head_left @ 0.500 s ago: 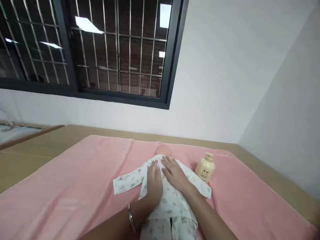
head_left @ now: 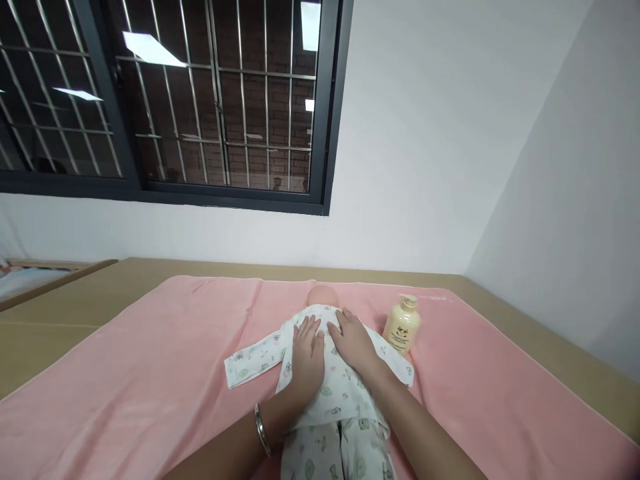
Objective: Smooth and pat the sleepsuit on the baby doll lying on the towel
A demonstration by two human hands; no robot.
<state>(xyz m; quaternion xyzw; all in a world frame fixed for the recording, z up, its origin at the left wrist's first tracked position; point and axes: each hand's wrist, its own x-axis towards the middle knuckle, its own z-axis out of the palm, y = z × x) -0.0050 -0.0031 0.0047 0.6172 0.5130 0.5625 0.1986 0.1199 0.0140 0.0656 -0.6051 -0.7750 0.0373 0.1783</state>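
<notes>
A baby doll lies on its back on a pink towel, dressed in a white printed suit. My left hand lies flat on the left side of the doll's chest, fingers stretched out. A silver bangle circles that wrist. My right hand rests flat on the right side of the chest, fingers spread toward the collar. Both hands press the cloth and hold nothing. The suit's left sleeve lies spread out on the towel.
A cream pump bottle stands just right of the doll's shoulder. The towel covers a tan surface that meets a white wall. A barred dark window is above; a wooden edge shows far left.
Both hands have shifted slightly on the doll's chest, the right hand's fingers drawing closer to the left. The view has panned a little, so everything sits further left and higher.
</notes>
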